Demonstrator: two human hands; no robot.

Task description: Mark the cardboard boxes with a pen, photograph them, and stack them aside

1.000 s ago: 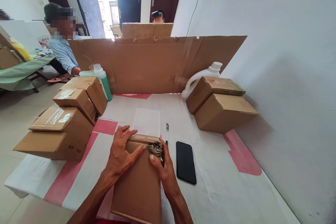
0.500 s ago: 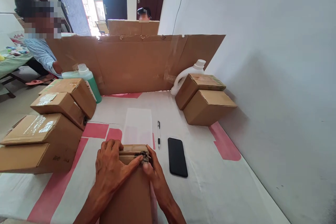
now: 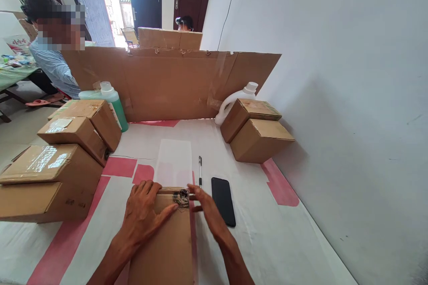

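Note:
A brown cardboard box [image 3: 163, 245] lies in front of me, with a dark scribble-like patch [image 3: 182, 198] at its far right corner. My left hand [image 3: 143, 211] grips its far left part, fingers over the edge and thumb flat on the upper face near the patch. At the right edge, my right hand [image 3: 207, 207] has its fingers apart; the index fingertip is at the far corner, and whether it presses there I cannot tell. Just right of that hand lies a black phone [image 3: 223, 200]. Beyond is a pen [image 3: 200, 170], its near end close to my fingers.
Cardboard boxes stand at left [image 3: 76, 178] and right [image 3: 262, 140]. A green bottle [image 3: 117, 107], a white jug [image 3: 230, 104] and an upright cardboard sheet [image 3: 170, 84] line the back. A wall [image 3: 361, 98] bounds the right. A person [image 3: 53, 62] is at far left, another behind the sheet.
My right thumb has come off the box's upper face, and the right fingers have spread along its side. The flap edges at the far end lie flatter. My left hand keeps its hold.

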